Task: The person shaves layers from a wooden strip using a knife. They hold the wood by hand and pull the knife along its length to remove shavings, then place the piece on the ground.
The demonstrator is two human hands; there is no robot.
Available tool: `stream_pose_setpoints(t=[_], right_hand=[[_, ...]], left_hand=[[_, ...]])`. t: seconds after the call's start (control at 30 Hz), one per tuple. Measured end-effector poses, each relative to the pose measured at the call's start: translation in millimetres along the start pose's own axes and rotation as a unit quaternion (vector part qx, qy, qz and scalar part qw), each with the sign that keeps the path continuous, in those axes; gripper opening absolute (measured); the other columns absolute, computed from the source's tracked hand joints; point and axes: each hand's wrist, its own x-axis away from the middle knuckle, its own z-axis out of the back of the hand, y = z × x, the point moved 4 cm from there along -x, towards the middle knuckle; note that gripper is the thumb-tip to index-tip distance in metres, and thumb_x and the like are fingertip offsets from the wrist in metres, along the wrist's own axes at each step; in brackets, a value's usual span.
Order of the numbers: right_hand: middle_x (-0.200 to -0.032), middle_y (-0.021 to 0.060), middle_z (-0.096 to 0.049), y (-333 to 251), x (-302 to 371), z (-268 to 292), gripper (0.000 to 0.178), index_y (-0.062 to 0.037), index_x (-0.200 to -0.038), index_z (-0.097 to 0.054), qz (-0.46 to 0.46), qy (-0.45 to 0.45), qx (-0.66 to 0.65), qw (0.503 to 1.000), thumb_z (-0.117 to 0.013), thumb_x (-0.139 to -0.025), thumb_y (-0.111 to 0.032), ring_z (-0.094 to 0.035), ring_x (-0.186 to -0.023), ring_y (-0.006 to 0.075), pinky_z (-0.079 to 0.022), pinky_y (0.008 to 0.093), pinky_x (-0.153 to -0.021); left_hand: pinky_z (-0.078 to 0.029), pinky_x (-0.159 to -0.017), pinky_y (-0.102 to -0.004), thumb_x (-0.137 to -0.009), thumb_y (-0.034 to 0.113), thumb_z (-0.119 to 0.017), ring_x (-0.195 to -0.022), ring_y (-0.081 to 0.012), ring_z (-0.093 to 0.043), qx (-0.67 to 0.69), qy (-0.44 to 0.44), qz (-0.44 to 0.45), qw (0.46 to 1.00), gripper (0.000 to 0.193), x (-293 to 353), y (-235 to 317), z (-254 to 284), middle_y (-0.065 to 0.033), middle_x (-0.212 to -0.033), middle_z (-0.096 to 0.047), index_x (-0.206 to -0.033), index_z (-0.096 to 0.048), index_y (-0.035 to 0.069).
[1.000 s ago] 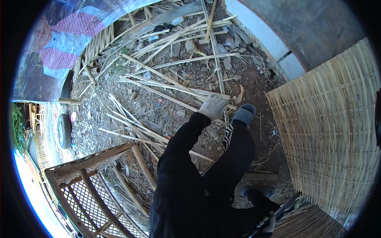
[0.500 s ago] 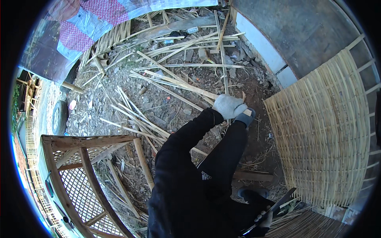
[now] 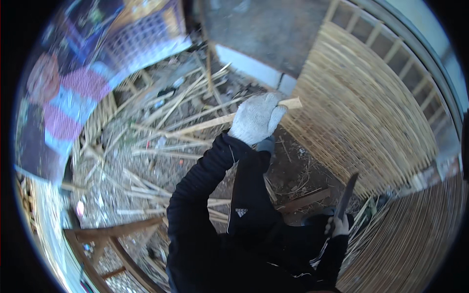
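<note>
My left hand (image 3: 256, 119), in a white knitted glove, is closed around a long pale bamboo strip (image 3: 207, 125). One end of the strip sticks out just past the thumb; the rest slopes down to the left over the litter on the ground. Beside my right leg, my bare right hand (image 3: 338, 226) grips the handle of a long dark-bladed knife (image 3: 346, 196). The blade points up and away, apart from the strip. My leg in black trousers (image 3: 251, 190) reaches forward under the left hand, with a grey shoe (image 3: 266, 145) partly hidden behind the glove.
A woven bamboo panel (image 3: 371, 112) leans on the right. Thin sticks (image 3: 395, 244) are bundled at the lower right. Loose bamboo strips (image 3: 171, 154) litter the ground. At lower left stands a wooden frame (image 3: 115, 229); a printed sheet (image 3: 73, 112) hangs upper left. A wood piece (image 3: 305, 200) lies near my foot.
The view has swung, so the panel sits further left. My left hand has lifted the strip's end off the shoe. My right hand has raised the knife, its blade now more upright.
</note>
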Motion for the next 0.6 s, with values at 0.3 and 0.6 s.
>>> stream_pose_setpoints(t=[0.3, 0.6], right_hand=[[-0.084, 0.0069, -0.06, -196, 94, -70, 0.045, -0.0053, -0.141, -0.037, 0.254, -0.131, -0.039, 0.957, -0.041, -0.096, -0.005, -0.056, -0.058, 0.0115, -0.047, 0.0249, -0.05], [-0.082, 0.0029, -0.06, -327, 178, -65, 0.043, 0.0018, -0.141, -0.035, 0.544, -0.096, 0.07, 0.831, -0.041, -0.1, -0.011, -0.049, -0.054, 0.0049, -0.041, 0.0199, -0.048]], left_hand=[[-0.052, -0.067, -0.0365, -0.093, 0.014, -0.061, -0.081, -0.0329, -0.067, 0.206, 0.066, -0.045, 0.975, 0.026, -106, 116, 20, -0.0192, -0.091, -0.063, -0.114, -0.054, 0.0], [-0.033, -0.051, -0.0249, -0.102, 0.054, -0.028, -0.057, -0.0095, -0.042, 0.603, 0.037, 0.0, 0.797, 0.06, -148, 174, 8, -0.0003, -0.066, -0.048, -0.115, -0.054, 0.002]])
